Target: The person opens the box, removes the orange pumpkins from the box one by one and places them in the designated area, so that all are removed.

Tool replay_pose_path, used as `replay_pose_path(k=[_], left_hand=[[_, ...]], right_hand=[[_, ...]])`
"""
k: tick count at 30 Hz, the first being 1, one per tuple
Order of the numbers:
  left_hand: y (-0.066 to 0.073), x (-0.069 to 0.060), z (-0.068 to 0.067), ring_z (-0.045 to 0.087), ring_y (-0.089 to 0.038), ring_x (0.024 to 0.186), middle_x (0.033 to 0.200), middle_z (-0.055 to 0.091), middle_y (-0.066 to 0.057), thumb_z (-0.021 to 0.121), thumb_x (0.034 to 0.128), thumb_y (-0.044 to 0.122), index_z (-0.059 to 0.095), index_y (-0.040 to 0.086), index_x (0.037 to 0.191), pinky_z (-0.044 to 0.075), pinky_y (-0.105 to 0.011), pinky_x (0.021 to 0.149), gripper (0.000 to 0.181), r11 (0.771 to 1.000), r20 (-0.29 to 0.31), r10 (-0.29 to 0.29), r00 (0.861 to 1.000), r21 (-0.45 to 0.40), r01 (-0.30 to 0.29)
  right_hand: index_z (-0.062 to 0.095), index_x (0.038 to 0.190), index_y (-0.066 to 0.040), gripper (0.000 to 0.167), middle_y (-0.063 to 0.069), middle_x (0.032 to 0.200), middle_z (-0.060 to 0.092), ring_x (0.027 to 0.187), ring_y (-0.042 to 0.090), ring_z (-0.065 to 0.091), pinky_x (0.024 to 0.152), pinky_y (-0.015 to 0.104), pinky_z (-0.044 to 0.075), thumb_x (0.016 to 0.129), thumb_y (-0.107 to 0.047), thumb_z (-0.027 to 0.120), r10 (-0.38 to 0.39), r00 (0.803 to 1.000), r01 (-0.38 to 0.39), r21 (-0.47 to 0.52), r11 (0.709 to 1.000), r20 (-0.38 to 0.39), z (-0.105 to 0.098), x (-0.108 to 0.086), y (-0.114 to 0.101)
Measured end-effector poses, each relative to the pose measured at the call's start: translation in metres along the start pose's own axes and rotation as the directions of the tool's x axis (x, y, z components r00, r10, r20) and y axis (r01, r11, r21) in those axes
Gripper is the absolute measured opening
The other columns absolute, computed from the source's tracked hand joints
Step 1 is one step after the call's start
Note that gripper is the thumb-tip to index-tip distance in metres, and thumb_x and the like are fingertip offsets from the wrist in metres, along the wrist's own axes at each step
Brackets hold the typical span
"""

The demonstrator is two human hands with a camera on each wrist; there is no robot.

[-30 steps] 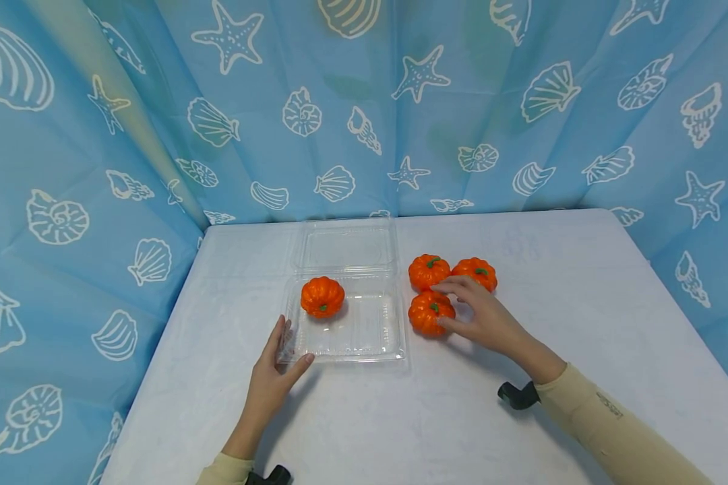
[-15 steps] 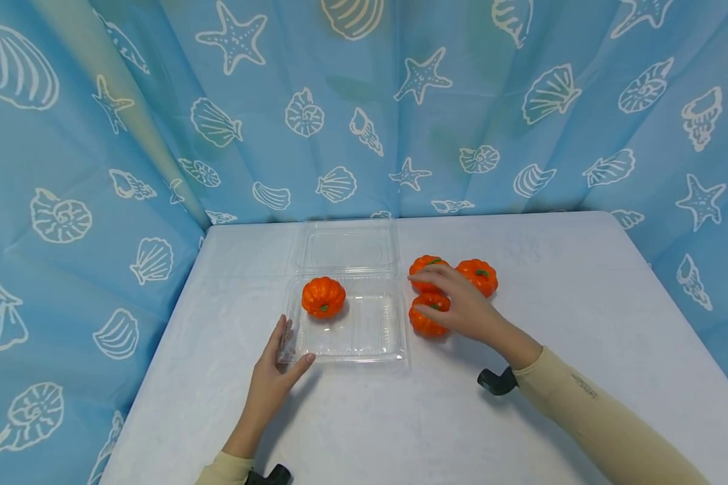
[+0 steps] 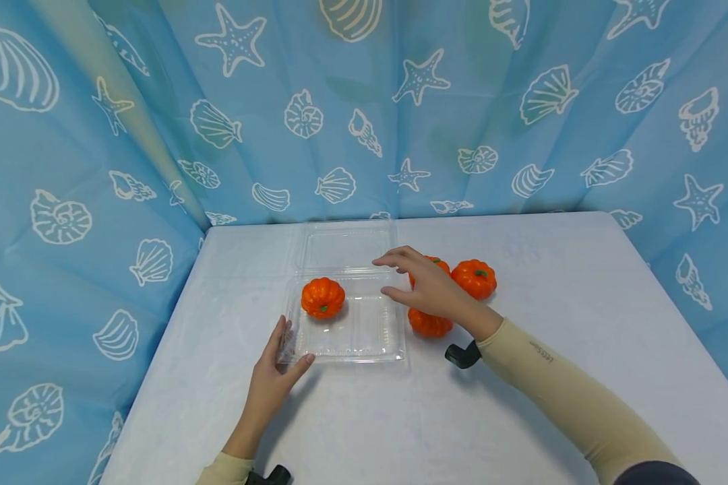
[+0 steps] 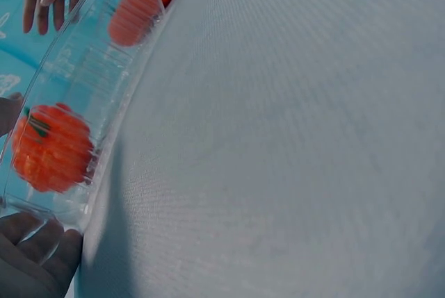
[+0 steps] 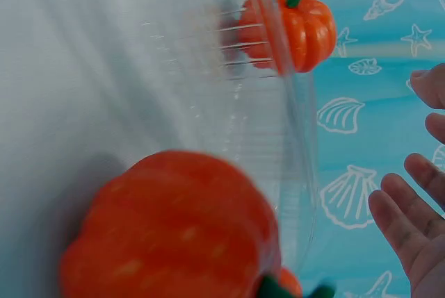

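Observation:
A clear plastic clamshell container (image 3: 364,340) lies with its lid (image 3: 346,246) folded back. One small orange toy pumpkin (image 3: 323,298) with a green stem sits in its left half. My left hand (image 3: 269,384) holds the container's front left corner, thumb at the front edge and fingers along the side. My right hand (image 3: 425,283) hovers over the container's right edge, fingers spread and nothing between them. Three more pumpkins stand right of the container: the front pumpkin (image 3: 431,325) and back pumpkin (image 3: 439,263) are partly hidden by my right hand; the right pumpkin (image 3: 474,279) shows fully.
All of this rests on a table with a white cloth (image 3: 364,424). A blue curtain (image 3: 364,101) with white shells and starfish hangs behind the table and along its left side. Dark camera mounts stick out from both wrists.
My right hand has moved left from the pumpkins to the container's right edge, with nothing in it. The left hand and the pumpkins have stayed in place.

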State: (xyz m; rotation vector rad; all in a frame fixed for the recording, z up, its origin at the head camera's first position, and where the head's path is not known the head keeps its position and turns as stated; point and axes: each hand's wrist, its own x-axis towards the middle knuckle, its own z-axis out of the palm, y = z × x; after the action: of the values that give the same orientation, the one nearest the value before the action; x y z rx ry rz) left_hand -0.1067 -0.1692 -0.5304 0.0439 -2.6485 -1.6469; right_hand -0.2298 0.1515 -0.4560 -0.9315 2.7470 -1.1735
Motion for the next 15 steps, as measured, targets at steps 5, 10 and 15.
replay_pose_path(k=[5, 10, 15], left_hand=[[0.000, 0.000, 0.000, 0.029, -0.032, 0.151, 0.165, 0.031, -0.007, 0.079, 0.0909, 0.031, 0.022, 0.017, 0.164, 0.033, -0.056, 0.116, 0.093, 1.000, -0.006, 0.003, 1.000, 0.006, -0.003], [0.002, 0.000, 0.000, 0.029, -0.032, 0.151, 0.165, 0.031, -0.007, 0.079, 0.0908, 0.029, 0.023, 0.017, 0.164, 0.032, -0.056, 0.116, 0.093, 1.000, -0.009, 0.003, 1.000, 0.009, -0.003], [0.001, 0.000, 0.001, 0.029, -0.032, 0.151, 0.165, 0.030, -0.007, 0.078, 0.0913, 0.029, 0.022, 0.018, 0.164, 0.033, -0.057, 0.115, 0.092, 1.000, -0.005, -0.002, 1.000, 0.003, 0.002]], right_hand=[[0.061, 0.140, -0.023, 0.049, 0.002, 0.140, 0.054, 0.115, 0.021, 0.058, 0.096, 0.046, 0.055, 0.094, -0.030, 0.075, -0.059, 0.998, 0.059, 0.028, 0.998, 0.015, 0.008, 0.020, -0.003], [0.061, 0.140, -0.022, 0.048, 0.004, 0.137, 0.056, 0.115, 0.020, 0.057, 0.098, 0.042, 0.054, 0.094, -0.028, 0.075, -0.104, 0.993, 0.102, 0.046, 0.994, 0.047, 0.016, 0.039, -0.011], [0.063, 0.139, -0.018, 0.047, 0.005, 0.135, 0.057, 0.116, 0.021, 0.056, 0.101, 0.043, 0.053, 0.094, -0.020, 0.076, -0.138, 0.987, 0.132, 0.076, 0.988, 0.079, 0.024, 0.054, -0.018]])
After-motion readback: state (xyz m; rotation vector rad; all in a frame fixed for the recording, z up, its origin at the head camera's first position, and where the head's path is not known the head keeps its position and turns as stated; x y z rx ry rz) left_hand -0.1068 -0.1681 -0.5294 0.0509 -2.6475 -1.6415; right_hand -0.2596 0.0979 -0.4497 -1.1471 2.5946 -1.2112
